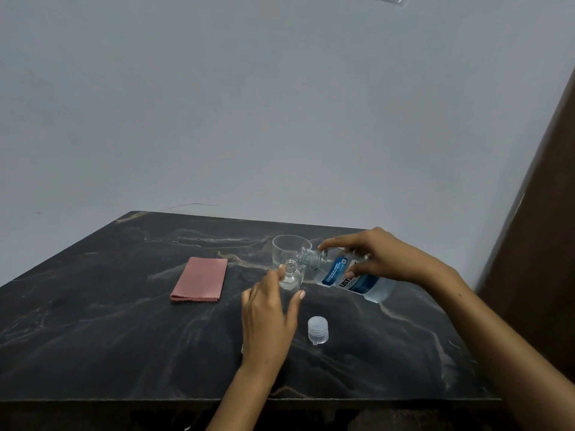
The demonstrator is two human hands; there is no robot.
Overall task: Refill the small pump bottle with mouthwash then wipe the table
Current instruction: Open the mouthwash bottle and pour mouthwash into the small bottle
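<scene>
Mouthwash bottle (351, 276): clear, pale blue liquid, blue label; uncapped. Long axis tipped nearly level, mouth pointing left and slightly down, just above the small bottle's neck. Right hand (382, 259) grips it round the shoulder and label.

Small bottle (291, 276): clear, round-bodied, open threaded neck up, upright on the bench (93, 337) right of centre. Left hand (267, 309) pinches it between thumb and fingers.

Clear cup (289, 248): just behind it, upright.

Translucent cap (318, 329): near side, standing.

Pink cloth (200, 279): folded, lying left.
</scene>
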